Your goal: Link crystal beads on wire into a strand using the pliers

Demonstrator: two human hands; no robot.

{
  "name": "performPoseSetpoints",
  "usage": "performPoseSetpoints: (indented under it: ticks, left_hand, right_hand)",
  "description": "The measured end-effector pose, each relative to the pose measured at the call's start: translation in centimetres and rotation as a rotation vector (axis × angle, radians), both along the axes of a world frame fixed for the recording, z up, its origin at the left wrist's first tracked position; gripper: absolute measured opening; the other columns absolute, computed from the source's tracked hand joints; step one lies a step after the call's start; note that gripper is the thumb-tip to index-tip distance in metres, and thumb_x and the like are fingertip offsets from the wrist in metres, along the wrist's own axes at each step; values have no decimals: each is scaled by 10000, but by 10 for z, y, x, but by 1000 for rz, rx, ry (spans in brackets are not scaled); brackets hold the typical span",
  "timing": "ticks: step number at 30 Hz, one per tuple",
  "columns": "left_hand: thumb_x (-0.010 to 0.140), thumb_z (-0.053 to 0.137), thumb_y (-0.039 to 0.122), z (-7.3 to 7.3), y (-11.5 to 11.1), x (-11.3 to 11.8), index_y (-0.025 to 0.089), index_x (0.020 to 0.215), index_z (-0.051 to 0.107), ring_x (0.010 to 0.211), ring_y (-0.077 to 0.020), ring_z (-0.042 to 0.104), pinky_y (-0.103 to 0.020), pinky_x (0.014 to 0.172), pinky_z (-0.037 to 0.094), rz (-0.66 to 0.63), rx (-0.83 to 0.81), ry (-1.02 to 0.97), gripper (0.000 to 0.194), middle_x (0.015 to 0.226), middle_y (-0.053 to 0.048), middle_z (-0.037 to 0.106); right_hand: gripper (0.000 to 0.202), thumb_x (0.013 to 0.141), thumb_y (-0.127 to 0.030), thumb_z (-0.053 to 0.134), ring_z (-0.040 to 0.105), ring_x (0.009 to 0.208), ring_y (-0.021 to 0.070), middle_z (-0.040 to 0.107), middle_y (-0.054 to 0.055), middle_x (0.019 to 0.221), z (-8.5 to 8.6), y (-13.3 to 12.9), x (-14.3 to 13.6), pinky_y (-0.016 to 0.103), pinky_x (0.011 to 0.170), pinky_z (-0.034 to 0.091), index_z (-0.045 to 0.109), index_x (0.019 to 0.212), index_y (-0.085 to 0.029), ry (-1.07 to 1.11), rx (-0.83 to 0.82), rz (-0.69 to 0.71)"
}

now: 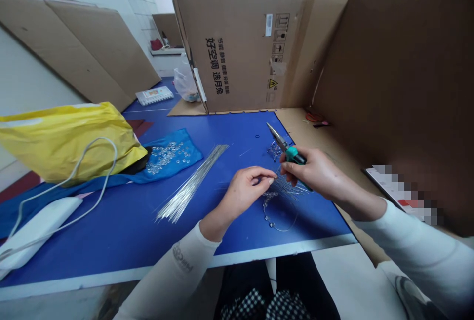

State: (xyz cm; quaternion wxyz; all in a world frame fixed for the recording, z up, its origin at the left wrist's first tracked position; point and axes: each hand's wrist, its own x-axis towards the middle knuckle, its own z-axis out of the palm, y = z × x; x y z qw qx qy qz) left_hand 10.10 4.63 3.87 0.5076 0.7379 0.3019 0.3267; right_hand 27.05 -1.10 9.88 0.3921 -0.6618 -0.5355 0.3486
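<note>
My right hand (301, 166) is closed around needle-nose pliers (280, 140) with green and black handles, their jaws pointing up and away to the left. Thumb and index finger of my left hand (250, 185) are pinched on a beaded wire loop (271, 224), which hangs toward me over the table with several clear beads on it. Under and behind my hands lies a bundle of thin wires (292, 187). Just beyond the right hand sits a small heap of beaded pieces (274, 151). Left of my hands rests a larger bundle of straight silvery wires (192, 186).
Clear beads (168, 157) lie on a blue cloth (190, 144) at the left, beside a yellow bag (70, 137). A white power strip (44, 226) with a looping cable is near the left edge. Cardboard panels (244, 53) wall the blue table (129, 231) at the back and right.
</note>
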Motion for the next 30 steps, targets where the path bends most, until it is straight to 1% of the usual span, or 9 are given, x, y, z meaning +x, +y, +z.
performPoseSetpoints:
  ticks: [3, 8, 12, 17, 21, 23, 25, 27, 30]
  left_hand:
    - [836, 640, 224, 0, 0, 0, 187, 906, 751, 804, -168, 648, -287, 746, 514, -10, 41, 11, 136, 882, -57, 723]
    - [845, 640, 225, 2, 0, -1, 185, 890, 757, 792, -167, 639, -285, 745, 495, 8, 128, 24, 132, 861, -58, 714]
    - [839, 650, 218, 3, -1, -1, 178, 875, 754, 780, -165, 636, -280, 730, 491, 14, 99, 10, 117, 846, -53, 707]
    - [824, 663, 205, 5, -1, 0, 178, 831, 743, 729, -148, 600, -271, 696, 471, 34, 83, -12, 85, 806, -39, 690]
    - [812, 687, 269, 1, 0, -1, 178, 847, 714, 630, -116, 518, -250, 602, 404, 27, -7, -42, 101, 749, -12, 651]
    - [804, 701, 323, -3, 1, -1, 181, 865, 696, 579, -99, 458, -244, 563, 353, 21, -43, -37, 154, 698, 11, 612]
    - [801, 703, 351, -7, 2, 0, 184, 877, 677, 564, -92, 432, -241, 552, 324, 25, -72, -43, 185, 680, 23, 588]
    - [803, 697, 341, -10, 2, 0, 182, 874, 653, 598, -96, 463, -237, 576, 338, 27, -121, -80, 179, 714, 18, 602]
    - [805, 683, 290, -11, 1, 1, 177, 853, 611, 719, -108, 533, -235, 670, 385, 3, -223, -180, 143, 823, -1, 640]
  right_hand:
    - [59, 742, -163, 577, 542, 440, 97, 618, -20, 592, 3, 0, -2, 210, 431, 429, 576, 799, -179, 44, -17, -35]
    - [70, 725, -123, 567, 543, 416, 94, 623, -20, 572, 9, 0, -6, 196, 390, 413, 577, 770, -175, 40, -45, -68]
    - [84, 719, -96, 564, 532, 405, 85, 611, -30, 547, 13, 1, -8, 182, 376, 399, 574, 751, -174, 36, -54, -77]
    - [85, 720, -95, 559, 548, 410, 97, 621, -23, 564, 12, 2, -7, 198, 376, 431, 560, 748, -176, 138, -75, -77]
    - [102, 714, -89, 565, 565, 427, 107, 625, -15, 583, 10, 3, -6, 215, 391, 475, 543, 759, -177, 242, -58, -58]
    - [107, 715, -83, 562, 567, 431, 112, 620, -14, 578, 11, 3, -7, 219, 389, 481, 539, 761, -177, 254, -58, -55]
    - [112, 717, -74, 554, 564, 426, 111, 615, -16, 566, 14, 3, -10, 218, 384, 479, 537, 757, -177, 243, -68, -56]
    - [121, 721, -64, 548, 558, 415, 107, 613, -18, 556, 18, 3, -13, 211, 375, 469, 535, 757, -179, 229, -84, -59]
    - [137, 729, -50, 541, 553, 404, 103, 620, -20, 555, 22, 2, -17, 203, 362, 449, 541, 767, -182, 211, -95, -65]
